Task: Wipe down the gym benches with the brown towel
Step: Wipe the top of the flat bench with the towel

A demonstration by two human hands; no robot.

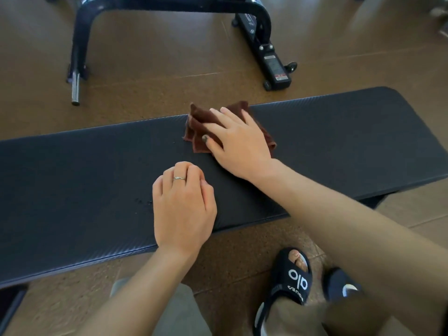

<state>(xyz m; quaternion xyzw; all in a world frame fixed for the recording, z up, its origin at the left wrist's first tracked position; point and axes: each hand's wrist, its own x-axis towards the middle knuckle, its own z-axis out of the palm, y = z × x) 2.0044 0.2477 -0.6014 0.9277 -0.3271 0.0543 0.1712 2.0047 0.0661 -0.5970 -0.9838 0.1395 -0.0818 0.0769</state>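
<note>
A long black padded gym bench [84,180] runs across the view from lower left to upper right. The brown towel [197,124], folded and bunched, lies on the bench pad near its far edge. My right hand [236,141] lies flat on top of the towel with its fingers spread, pressing it to the pad. My left hand [183,206] rests on the pad near the front edge, its fingers curled under and holding nothing; a ring shows on one finger.
Beyond the bench stands a black metal equipment frame [80,32] with a steel peg and a wheeled base [276,66] on the brown floor. My feet in black slides [297,280] stand at the bench's near side, lower right.
</note>
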